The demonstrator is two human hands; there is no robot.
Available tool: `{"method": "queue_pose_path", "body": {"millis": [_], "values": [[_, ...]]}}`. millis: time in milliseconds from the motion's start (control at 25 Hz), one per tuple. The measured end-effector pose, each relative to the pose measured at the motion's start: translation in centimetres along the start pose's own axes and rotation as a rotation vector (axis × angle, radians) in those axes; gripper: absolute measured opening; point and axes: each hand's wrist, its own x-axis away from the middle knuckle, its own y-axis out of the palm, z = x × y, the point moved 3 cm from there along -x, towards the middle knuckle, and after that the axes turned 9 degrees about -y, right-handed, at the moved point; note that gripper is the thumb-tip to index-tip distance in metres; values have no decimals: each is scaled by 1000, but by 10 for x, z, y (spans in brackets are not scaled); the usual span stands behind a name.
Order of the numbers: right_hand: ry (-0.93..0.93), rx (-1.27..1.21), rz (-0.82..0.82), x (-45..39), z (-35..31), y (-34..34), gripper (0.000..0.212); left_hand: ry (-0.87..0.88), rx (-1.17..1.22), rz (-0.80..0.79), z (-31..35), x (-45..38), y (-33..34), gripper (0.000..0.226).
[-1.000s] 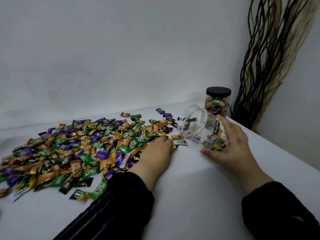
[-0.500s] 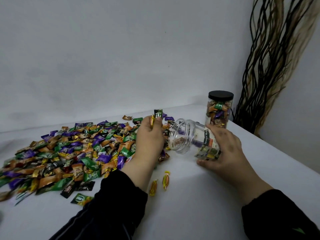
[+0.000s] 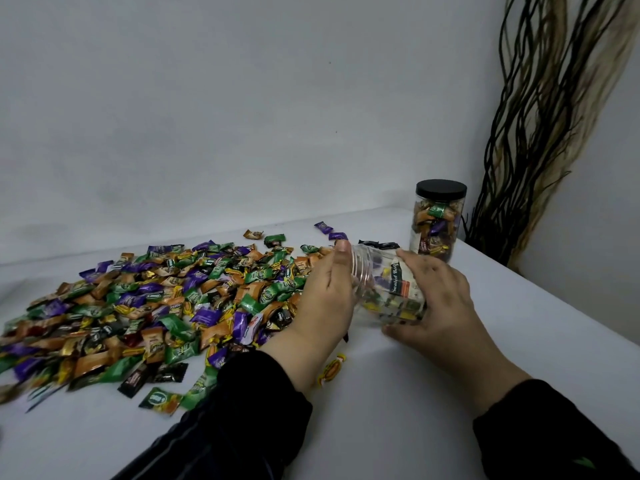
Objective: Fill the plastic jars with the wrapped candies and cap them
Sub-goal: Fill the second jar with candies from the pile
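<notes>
Jar (image 3: 388, 289), clear plastic and uncapped, lies tilted on its side toward the counter's (image 3: 398, 410) right edge. Right hand (image 3: 436, 299) curls its fingers over the labelled body. Left hand (image 3: 329, 292) covers the jar's mouth, fingers straight together, beside the wrapped candies (image 3: 156, 306).

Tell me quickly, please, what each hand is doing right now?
Left hand: at the open jar mouth; grip cannot be told.
Right hand: holds that tilted jar.
</notes>
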Motion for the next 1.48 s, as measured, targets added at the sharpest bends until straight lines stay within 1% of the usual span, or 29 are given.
{"method": "queue_pose_path", "body": {"millis": [40,160,200,240,320,360,400,480,520,600,680,760,840,920,1000,1120,1200,1320,1400,1480], "values": [[-1,-2,4,0,0,0,109,14,29,1,0,0,0,60],[8,-41,50,0,2,-2,107,73,124,74,-2,-5,-9,47],[21,-68,69,0,3,-3,107,98,100,113,-2,-7,-14,42],[45,-95,88,1,5,-5,107,87,47,143,-5,-11,-20,35],[123,-135,137,1,11,-12,105,-38,-143,145,-16,-21,-27,18],[168,-148,155,0,16,-16,106,-120,-305,97,-25,-24,-27,13],[214,-170,158,0,21,-19,107,-170,-527,13,-34,-26,-23,21],[308,-249,160,0,31,-24,109,-169,-965,-184,-50,-25,-10,51],[353,-308,169,1,34,-25,108,-169,-1093,-231,-55,-24,-5,59],[417,-434,202,2,39,-27,99,-220,-1196,-244,-56,-25,-3,61],[448,-506,215,2,42,-26,91,-194,-1255,-210,-56,-30,-9,56],[440,-530,211,1,40,-26,87,-162,-1257,-174,-57,-35,-16,50],[410,-558,174,0,36,-25,84,-158,-1173,-140,-58,-38,-21,45],[385,-549,102,0,34,-25,91,-176,-1131,-103,-58,-38,-23,44],[370,-514,50,0,36,-26,95,-204,-1138,-69,-57,-38,-25,42],[381,-575,13,-2,34,-29,90,-242,-1206,-43,-55,-38,-29,36],[409,-600,28,-1,35,-32,87,-248,-1217,-48,-56,-39,-31,35],[442,-686,98,-2,36,-31,84,-241,-1161,-39,-56,-41,-35,41],[467,-758,127,-2,37,-30,85,-229,-1123,1,-53,-40,-39,40],[491,-862,140,-2,34,-32,83,-216,-1070,78,-50,-40,-45,37]]}}
